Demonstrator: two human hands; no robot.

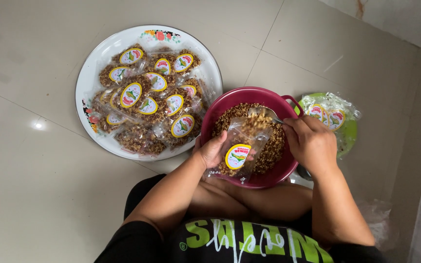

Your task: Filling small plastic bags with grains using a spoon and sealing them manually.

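2 hands over maroon bowl (220, 113), left hand (214, 150) grip holding clear pouch (242, 146), right hand (310, 142) grip holding spoon (265, 113)

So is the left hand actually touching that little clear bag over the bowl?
Touching. The head view shows the left hand gripping the clear bag by its side edge, fingers wrapped onto the plastic, above the maroon bowl.
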